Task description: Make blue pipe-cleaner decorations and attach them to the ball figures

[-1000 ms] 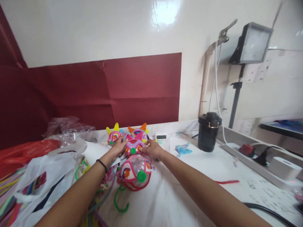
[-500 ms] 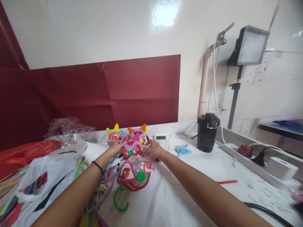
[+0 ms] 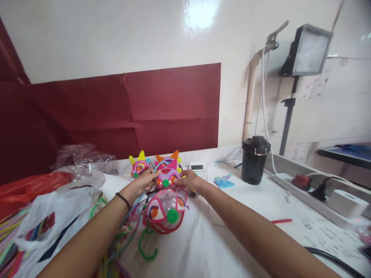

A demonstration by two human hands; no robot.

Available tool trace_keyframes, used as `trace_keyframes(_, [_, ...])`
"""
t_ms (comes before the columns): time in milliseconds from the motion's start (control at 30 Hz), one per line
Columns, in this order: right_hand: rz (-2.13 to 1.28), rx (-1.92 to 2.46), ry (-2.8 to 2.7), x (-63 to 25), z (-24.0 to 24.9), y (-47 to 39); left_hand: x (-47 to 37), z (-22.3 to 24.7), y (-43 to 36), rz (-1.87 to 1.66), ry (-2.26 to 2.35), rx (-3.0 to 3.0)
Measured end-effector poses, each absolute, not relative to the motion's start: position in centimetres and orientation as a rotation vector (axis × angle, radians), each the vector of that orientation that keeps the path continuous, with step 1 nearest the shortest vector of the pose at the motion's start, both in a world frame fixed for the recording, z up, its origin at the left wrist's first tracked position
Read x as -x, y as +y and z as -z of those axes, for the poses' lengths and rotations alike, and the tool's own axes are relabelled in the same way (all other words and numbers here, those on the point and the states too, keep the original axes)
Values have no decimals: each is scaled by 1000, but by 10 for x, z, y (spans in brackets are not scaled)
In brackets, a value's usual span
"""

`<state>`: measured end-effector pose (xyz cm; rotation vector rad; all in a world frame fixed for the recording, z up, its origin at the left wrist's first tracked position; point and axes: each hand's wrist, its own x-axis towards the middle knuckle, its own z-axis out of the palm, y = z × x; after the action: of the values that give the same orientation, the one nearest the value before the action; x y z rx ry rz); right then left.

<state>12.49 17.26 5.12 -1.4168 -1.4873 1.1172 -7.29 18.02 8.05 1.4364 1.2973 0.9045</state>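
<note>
My left hand (image 3: pixel 147 180) grips the left side of a pink and purple striped mask-like craft piece (image 3: pixel 166 176) with orange eyes and a green nose. A light blue strand runs by its fingers. My right hand (image 3: pixel 188 181) pinches the right edge of the same piece. Nearer to me, a clear, pink-rimmed craft head (image 3: pixel 165 211) with a large green nose lies on the table, a green curled stem below it. Behind my left hand is a small head with yellow horns (image 3: pixel 139 166). Another head with orange horns (image 3: pixel 175 155) is partly hidden behind the held piece.
Plastic bags (image 3: pixel 55 216) and coloured stems lie at left. A small digital display (image 3: pixel 197 166) sits behind my right hand. At right are a black cup (image 3: pixel 254 162), a power strip (image 3: pixel 310 200), a lamp (image 3: pixel 311 50) and a blue craft piece (image 3: pixel 224 182).
The held piece has shifted slightly right and tipped, showing more of its pink top. My left hand has moved right with it.
</note>
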Motion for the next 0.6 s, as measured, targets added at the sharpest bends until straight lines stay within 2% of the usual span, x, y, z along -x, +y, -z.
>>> trace_keyframes(267, [-1187,1451,-1460,-137,-60,164,60,-70,185,-917,1327,-1451])
trace_keyframes(600, [-1165,1470,-1498,-138,-62,165,71,-80,178,-952,1413,-1538])
